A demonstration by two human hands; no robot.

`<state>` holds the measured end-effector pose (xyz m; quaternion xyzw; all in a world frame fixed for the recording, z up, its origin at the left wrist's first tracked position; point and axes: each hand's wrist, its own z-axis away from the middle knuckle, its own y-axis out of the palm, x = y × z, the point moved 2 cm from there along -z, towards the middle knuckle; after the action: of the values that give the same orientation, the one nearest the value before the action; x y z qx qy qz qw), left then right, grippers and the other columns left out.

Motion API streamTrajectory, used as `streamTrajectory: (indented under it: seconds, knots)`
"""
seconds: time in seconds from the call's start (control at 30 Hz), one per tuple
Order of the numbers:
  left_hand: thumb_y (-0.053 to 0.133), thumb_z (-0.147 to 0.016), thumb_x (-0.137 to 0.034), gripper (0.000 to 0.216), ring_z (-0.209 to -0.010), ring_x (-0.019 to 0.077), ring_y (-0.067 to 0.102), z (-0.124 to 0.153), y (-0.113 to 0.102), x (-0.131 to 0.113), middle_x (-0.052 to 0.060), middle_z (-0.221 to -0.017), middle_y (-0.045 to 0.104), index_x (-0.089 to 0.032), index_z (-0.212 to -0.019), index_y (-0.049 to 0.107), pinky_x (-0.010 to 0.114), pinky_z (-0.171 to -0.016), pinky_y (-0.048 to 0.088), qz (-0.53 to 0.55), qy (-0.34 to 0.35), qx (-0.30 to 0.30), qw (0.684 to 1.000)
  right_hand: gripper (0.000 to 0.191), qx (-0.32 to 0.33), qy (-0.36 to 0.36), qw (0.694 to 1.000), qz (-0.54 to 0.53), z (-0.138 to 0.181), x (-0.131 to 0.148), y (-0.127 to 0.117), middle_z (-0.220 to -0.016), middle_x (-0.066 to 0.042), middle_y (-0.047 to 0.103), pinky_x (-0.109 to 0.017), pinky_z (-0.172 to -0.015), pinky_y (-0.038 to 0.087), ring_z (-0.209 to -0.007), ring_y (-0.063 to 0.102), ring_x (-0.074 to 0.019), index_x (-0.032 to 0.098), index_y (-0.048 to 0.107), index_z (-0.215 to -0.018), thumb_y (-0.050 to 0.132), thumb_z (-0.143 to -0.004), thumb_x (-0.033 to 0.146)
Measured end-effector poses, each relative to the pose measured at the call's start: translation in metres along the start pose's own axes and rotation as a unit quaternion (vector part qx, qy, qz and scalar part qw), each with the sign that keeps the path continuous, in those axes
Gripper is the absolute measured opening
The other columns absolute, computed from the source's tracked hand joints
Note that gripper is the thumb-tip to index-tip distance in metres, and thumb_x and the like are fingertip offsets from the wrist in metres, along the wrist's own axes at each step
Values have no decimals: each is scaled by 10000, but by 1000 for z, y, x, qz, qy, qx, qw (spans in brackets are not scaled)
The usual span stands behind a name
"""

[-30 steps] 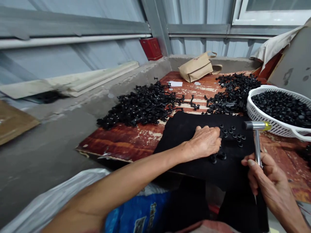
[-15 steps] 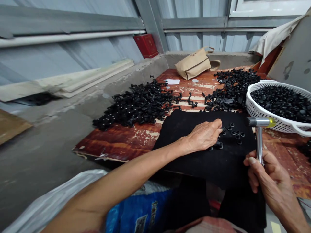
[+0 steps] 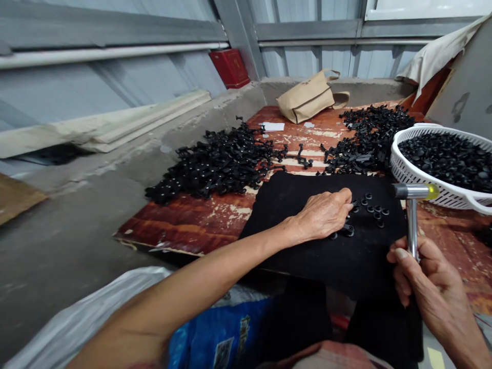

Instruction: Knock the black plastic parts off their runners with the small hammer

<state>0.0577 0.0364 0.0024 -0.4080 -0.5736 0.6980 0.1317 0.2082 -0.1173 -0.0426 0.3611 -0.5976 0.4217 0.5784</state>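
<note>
My left hand (image 3: 325,212) rests on a black cloth pad (image 3: 307,246), fingers curled and pinched at a small black plastic part (image 3: 349,229) among several loose black rings (image 3: 372,210). My right hand (image 3: 426,282) is closed round the metal handle of a small hammer (image 3: 412,205), held upright with its head level just right of the loose rings. The hammer head has a yellow tip and hovers above the pad's right edge.
Two heaps of black plastic pieces (image 3: 223,164) (image 3: 369,138) lie on the worn red wooden board (image 3: 192,220). A white basket (image 3: 407,174) full of black parts stands at the right. A tan bag (image 3: 307,97) and a red box (image 3: 229,66) sit behind. Grey concrete floor lies left.
My left hand shifted slightly toward the loose rings on the pad. The hammer stayed upright in my right hand, nearly in place. The view drifted a little.
</note>
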Motion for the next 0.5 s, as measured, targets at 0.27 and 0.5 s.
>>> streamTrajectory:
  seconds: [0.27,0.5]
  knots:
    - [343,-921,-323,218,-586,142,549,0,1,2,-25,-622,537,-222,-940,536,248,-572,341,-7,0,-14,1000,199,5,2,1000,-2,-1,1,-1,-731,54,545,-154,-324,381,-398,424,-36,246,541,-930,582,-891,437]
    - [350,-918,-314,208,-589,146,550,0,-1,-1,-26,-613,532,-222,-923,536,251,-577,343,-14,-7,-7,1000,196,6,9,1000,-2,-1,-2,-3,-760,48,563,-158,-326,388,-408,429,-38,252,544,-936,588,-887,437]
